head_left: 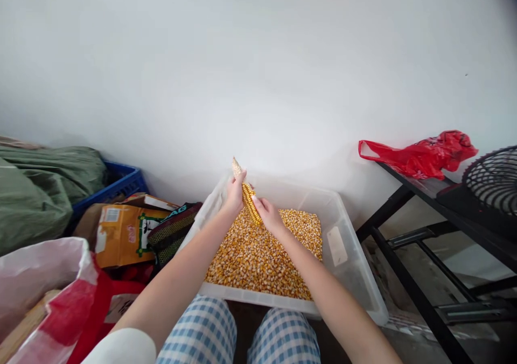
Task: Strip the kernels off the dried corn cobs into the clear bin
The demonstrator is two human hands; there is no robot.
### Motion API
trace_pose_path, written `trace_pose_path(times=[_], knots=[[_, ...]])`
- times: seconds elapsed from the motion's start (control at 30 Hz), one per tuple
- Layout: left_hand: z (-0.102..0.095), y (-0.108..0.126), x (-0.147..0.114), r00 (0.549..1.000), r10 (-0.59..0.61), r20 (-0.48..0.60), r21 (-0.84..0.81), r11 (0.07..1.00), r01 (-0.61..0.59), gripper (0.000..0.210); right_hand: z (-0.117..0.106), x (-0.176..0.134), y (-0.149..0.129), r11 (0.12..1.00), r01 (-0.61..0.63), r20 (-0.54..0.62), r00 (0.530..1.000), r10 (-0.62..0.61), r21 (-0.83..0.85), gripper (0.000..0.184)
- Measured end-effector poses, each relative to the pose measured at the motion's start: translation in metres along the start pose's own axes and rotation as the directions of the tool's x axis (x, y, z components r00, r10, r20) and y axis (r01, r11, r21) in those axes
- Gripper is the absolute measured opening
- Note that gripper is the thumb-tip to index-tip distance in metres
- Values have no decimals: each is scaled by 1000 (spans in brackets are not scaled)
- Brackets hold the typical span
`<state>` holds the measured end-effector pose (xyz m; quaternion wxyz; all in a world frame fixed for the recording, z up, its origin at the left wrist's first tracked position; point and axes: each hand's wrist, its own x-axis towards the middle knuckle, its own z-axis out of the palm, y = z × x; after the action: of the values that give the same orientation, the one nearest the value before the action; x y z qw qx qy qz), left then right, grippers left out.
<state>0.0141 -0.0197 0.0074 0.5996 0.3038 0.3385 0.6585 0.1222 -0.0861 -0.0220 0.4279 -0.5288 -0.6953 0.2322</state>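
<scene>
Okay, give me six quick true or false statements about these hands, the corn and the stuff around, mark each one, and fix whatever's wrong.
1. The left hand and the right hand both touch the cob. True.
2. The cob is stripped from end to end. False: golden kernels cover its lower part; its upper end looks stripped.
3. Loose kernels lie in the tub. True.
4. The loose kernels are heaped above the tub's rim. False: the tub's walls rise above them.
5. The red bag lies on the black stand. True.
6. The black stand is left of the tub. False: it is on the right.
</scene>
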Motion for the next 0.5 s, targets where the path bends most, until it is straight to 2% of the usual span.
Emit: trace_pose_path(times=[0.17, 0.27, 0.37, 0.5], knots=[[0, -3, -1, 999, 43, -24, 38, 998, -42, 31, 0, -4, -4, 979, 63, 44, 997, -56, -196, 50], [-1, -2, -2, 998, 29, -62, 85, 996, -23, 31, 1, -2, -4, 954, 97, 53, 995, -86, -284, 54], [-1, -1, -4, 998, 18, -56, 90, 996, -13, 30, 1, -1, -5, 921, 139, 46, 990, -131, -365, 57], [-2, -2, -5, 996, -45, -75, 89, 995, 52, 29, 0, -1, -6, 901, 165, 72, 986, -148, -402, 59]])
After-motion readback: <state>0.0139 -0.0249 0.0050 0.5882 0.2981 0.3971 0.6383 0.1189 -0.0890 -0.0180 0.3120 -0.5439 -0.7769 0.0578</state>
